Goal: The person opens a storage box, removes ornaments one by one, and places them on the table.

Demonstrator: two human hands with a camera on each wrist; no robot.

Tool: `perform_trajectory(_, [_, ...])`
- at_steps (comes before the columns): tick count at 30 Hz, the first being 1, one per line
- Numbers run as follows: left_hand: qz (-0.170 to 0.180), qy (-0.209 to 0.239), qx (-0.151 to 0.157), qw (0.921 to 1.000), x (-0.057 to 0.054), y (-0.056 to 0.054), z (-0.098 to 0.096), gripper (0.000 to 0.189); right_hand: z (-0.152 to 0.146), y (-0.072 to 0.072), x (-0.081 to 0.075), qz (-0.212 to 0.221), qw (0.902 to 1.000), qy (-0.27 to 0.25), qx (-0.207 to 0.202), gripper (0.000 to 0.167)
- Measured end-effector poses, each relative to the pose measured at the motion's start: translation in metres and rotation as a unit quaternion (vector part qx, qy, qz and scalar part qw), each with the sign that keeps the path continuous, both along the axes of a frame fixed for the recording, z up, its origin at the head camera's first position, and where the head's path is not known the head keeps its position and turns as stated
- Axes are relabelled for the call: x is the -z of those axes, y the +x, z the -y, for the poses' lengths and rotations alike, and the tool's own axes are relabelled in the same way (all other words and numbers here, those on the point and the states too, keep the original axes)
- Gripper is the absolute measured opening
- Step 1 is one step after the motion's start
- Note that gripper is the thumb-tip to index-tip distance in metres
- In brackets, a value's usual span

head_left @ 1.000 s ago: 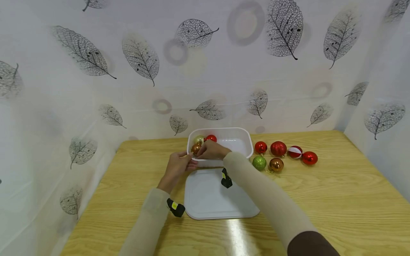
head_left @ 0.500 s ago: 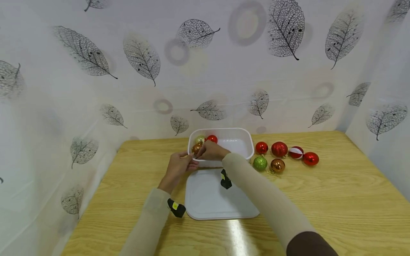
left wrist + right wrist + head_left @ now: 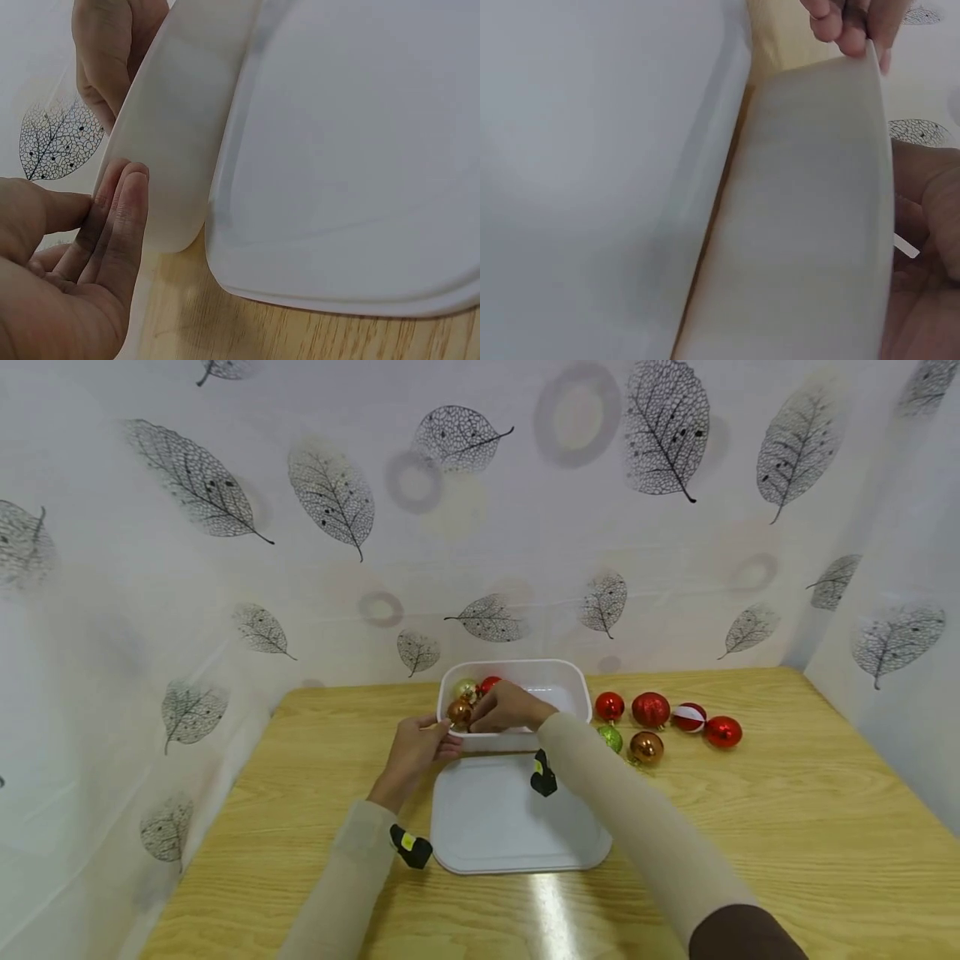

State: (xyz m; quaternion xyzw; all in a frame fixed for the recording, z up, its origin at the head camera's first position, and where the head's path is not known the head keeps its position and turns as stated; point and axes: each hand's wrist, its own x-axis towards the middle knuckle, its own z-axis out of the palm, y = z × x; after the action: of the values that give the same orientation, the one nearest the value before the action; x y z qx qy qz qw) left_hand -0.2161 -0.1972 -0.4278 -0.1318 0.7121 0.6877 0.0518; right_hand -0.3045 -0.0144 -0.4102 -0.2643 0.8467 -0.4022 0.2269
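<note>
A white plastic box [image 3: 495, 742] stands at the back of the table. My left hand [image 3: 418, 745] pinches its rim at the front left corner, thumb on the inner side and fingers against the outer wall [image 3: 172, 135]. Inside the box my right hand [image 3: 512, 707] reaches low with bent fingers, just right of a bronze bauble [image 3: 460, 711]. A pale gold bauble [image 3: 465, 688] and a red bauble [image 3: 489, 683] lie behind it. Beside the right hand's fingers shows a small white strip [image 3: 906, 246]; I cannot tell whether they hold it.
In front of the box lies a flat white lid [image 3: 517, 818]. To the right are several loose baubles: a plain red one [image 3: 610, 706], a glittery red one [image 3: 650, 710], a striped one [image 3: 689, 717], a green one [image 3: 611, 738] and a bronze one [image 3: 646, 747]. A leaf-printed sheet [image 3: 487, 543] hangs behind.
My right hand has shifted a little to the right inside the box, uncovering more of the bronze bauble. Its sleeve now overlaps part of the green bauble. The left hand stays on the rim.
</note>
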Motion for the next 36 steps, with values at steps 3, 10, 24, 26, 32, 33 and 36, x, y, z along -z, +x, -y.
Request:
perform_trajectory(3, [0.002,-0.008,-0.002,1.0,-0.001,0.001,0.0,0.038,-0.008,0.001,-0.006,0.022,0.9996,-0.01,0.015,0.016])
perform_trajectory(10, [0.012,-0.017,-0.007,0.9998,-0.001,0.0,-0.002,0.038,-0.027,0.003,-0.021,0.015,0.9996,-0.013,0.019,0.015])
perform_trajectory(24, [0.005,-0.01,-0.008,0.9999,0.0,0.001,-0.002,0.038,-0.061,0.008,-0.042,0.008,0.9988,-0.039,0.03,0.02])
perform_trajectory(26, [0.005,-0.008,-0.006,0.9999,-0.001,0.001,-0.001,0.039,-0.066,0.008,-0.044,0.006,0.9987,-0.039,0.031,0.02])
perform_trajectory(32, [0.004,-0.006,-0.002,1.0,-0.001,0.001,-0.001,0.039,-0.081,0.009,-0.049,0.011,0.9983,-0.036,0.046,0.025])
perform_trajectory(33, [0.004,-0.006,-0.001,1.0,-0.001,0.001,0.0,0.04,-0.084,0.01,-0.049,0.009,0.9982,-0.036,0.047,0.025])
perform_trajectory(36, [0.003,-0.005,-0.001,1.0,-0.001,0.001,0.0,0.039,-0.095,0.01,-0.049,0.001,0.9981,-0.038,0.048,0.027])
